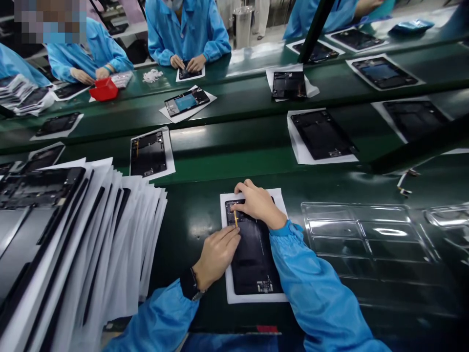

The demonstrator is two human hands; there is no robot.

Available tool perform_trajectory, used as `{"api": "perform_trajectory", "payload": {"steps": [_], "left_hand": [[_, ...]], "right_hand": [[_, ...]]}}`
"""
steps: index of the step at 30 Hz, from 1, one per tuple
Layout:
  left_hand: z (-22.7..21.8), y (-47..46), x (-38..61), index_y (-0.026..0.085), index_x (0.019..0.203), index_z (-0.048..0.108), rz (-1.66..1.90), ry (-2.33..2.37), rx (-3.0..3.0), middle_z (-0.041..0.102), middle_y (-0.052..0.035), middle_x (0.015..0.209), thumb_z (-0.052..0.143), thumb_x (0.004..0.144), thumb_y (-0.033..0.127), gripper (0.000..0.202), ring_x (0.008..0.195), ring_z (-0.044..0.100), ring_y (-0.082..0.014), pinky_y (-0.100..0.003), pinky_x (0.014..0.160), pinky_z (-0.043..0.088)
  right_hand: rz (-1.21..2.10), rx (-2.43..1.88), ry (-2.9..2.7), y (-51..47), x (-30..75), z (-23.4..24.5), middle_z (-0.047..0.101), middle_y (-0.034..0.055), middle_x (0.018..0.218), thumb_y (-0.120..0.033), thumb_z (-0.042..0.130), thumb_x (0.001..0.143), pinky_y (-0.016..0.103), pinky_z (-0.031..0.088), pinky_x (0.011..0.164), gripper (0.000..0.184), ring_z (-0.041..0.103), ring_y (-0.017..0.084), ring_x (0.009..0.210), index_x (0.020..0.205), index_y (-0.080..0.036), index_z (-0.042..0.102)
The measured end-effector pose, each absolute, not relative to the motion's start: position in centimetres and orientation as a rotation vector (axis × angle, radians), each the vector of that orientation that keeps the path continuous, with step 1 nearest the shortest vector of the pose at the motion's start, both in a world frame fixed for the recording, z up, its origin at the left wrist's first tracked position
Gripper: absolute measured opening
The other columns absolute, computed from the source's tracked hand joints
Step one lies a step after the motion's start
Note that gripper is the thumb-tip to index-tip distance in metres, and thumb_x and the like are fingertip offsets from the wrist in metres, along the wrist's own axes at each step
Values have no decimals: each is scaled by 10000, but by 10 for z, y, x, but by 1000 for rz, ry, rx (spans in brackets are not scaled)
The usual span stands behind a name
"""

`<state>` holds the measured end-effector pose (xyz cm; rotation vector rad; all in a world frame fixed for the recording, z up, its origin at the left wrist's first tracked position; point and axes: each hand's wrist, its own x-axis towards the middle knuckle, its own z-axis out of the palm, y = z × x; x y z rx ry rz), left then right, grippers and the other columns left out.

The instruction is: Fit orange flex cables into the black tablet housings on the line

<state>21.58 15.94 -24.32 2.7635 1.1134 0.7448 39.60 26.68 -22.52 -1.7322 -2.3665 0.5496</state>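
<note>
The left hand [216, 254], fingers nearly flat and empty, touches the lower end of a yellow strip [235, 218] (thin, likely flimsy, best taken by its ends) on the stiff tablet shell [252, 264]; the curled right hand [258, 203] covers the strip's top, grip unclear.

An electronics assembly line: long green conveyor surface [227, 142] carrying black tablet back shells on white paper sheets [148, 154], workers in blue smocks [188, 29] seated alongside
</note>
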Motion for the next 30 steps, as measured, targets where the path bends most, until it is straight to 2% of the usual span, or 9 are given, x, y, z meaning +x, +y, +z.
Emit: {"api": "perform_trajectory", "payload": {"steps": [15, 19, 21, 24, 27, 30], "left_hand": [[-246, 158, 216, 121, 991, 668, 684, 1111, 2795, 718, -99, 1091, 473, 974, 113, 196, 1079, 667, -217, -351, 876, 589], [-237, 161, 215, 118, 984, 661, 630, 1087, 2756, 714, -108, 1084, 538, 969, 216, 157, 1070, 663, -242, -368, 852, 595], [-232, 163, 212, 124, 1017, 655, 649, 1060, 2671, 709, -106, 1090, 569, 958, 263, 174, 1078, 654, -229, -363, 899, 579], [-230, 168, 205, 132, 1134, 631, 689, 1052, 2585, 669, -108, 1194, 549, 954, 199, 209, 1163, 604, -208, -362, 994, 530], [-231, 171, 199, 154, 1195, 619, 609, 1052, 2641, 618, -109, 1293, 528, 953, 173, 259, 1242, 544, -235, -422, 1018, 505], [-230, 172, 194, 166, 1173, 636, 494, 993, 2698, 584, -103, 1342, 521, 959, 197, 245, 1285, 505, -260, -449, 1033, 486]], "right_hand": [[564, -1735, -2363, 265, 396, -223, 536, 24, 1055, -495, 744, 777, 280, 295, 590, 432, 609, 171, 767, 1059, -243, 535], [580, -1737, -2349, 265, 394, -223, 536, 30, 1061, -478, 744, 780, 274, 328, 612, 423, 606, 174, 769, 1065, -239, 544], [618, -1729, -2321, 265, 395, -221, 536, 38, 1062, -431, 730, 800, 280, 367, 651, 381, 609, 189, 812, 1072, -229, 556], [720, -1637, -2247, 263, 401, -210, 552, 53, 1042, -235, 579, 897, 290, 420, 785, 174, 603, 193, 914, 1068, -200, 592], [824, -1522, -2196, 255, 408, -189, 610, 68, 1020, -78, 399, 914, 276, 427, 859, 288, 605, 175, 944, 1051, -174, 633], [907, -1491, -2133, 239, 413, -165, 689, 57, 976, -110, 411, 920, 273, 438, 814, 271, 635, 184, 904, 1005, -182, 658]]}}
